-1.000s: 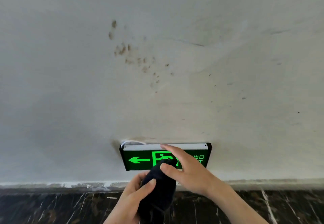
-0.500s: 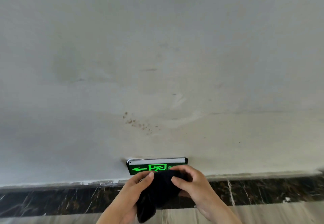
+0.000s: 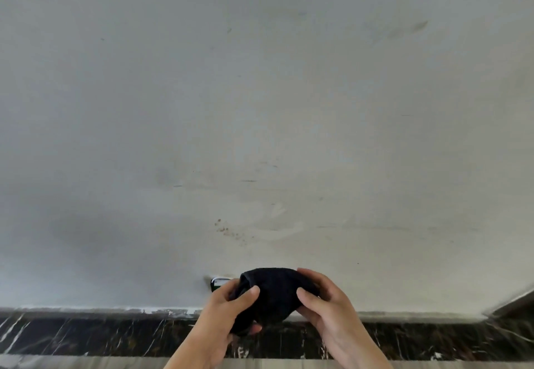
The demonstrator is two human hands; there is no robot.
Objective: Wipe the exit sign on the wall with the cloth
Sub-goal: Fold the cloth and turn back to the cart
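Low in the frame, just right of centre, one dark cloth [image 3: 270, 293] is bunched between two hands. The left hand [image 3: 228, 313] grips its left end, thumb on top and fingers curled beneath; the right hand [image 3: 326, 308] pinches its right end, thumb pressed into the fabric. The cloth covers nearly all of the one sign [image 3: 218, 283], of which only a white and green corner shows at its left, on the grey wall [image 3: 260, 108]. A single dark marble skirting [image 3: 86, 337] runs below.
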